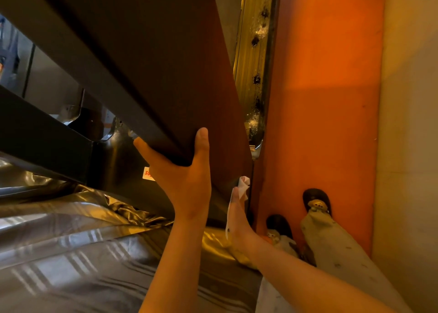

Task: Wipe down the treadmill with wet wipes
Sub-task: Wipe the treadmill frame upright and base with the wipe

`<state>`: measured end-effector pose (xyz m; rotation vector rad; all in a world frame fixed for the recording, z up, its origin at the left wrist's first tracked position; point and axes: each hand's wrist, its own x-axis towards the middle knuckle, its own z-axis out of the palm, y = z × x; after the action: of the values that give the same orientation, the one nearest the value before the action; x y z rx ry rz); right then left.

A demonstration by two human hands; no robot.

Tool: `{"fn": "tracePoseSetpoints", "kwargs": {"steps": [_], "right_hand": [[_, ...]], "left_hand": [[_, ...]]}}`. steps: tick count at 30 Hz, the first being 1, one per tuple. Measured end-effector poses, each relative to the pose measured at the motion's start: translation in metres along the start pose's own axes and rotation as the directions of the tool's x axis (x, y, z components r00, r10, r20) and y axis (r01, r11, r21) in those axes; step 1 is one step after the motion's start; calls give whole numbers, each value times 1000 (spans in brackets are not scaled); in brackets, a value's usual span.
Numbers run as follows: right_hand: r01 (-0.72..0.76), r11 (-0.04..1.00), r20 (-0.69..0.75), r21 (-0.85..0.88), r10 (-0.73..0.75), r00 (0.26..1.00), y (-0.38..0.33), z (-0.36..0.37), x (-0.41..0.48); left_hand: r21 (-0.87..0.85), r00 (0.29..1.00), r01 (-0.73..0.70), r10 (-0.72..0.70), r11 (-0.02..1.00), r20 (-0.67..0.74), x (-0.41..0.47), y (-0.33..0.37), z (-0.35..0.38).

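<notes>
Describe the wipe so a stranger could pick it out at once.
Take the dark beam slanting across the view and follow its right edge down to the orange wall. There, at the fingertips of the right hand, sits the wipe. It is crumpled and plain white, unlike the flat label with red print beside the left hand.

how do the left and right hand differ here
The left hand sits higher and grips the edge of the dark treadmill beam bare; the right hand sits lower, pressing a white wipe against the beam's side. The left hand shows its back in full; the right hand is edge-on, its fingers mostly hidden. Both touch the same beam.
</notes>
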<state>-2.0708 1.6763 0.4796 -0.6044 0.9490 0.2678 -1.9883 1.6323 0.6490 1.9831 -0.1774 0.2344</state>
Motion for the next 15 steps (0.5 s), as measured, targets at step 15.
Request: {"fn": "tracePoseSetpoints", "kwargs": {"steps": [15], "right_hand": [[133,991,-106,31,-129,986,-117,10,83]], "left_hand": [[-9,1000,18,-18,1000,-9,0,0,-1]]}}
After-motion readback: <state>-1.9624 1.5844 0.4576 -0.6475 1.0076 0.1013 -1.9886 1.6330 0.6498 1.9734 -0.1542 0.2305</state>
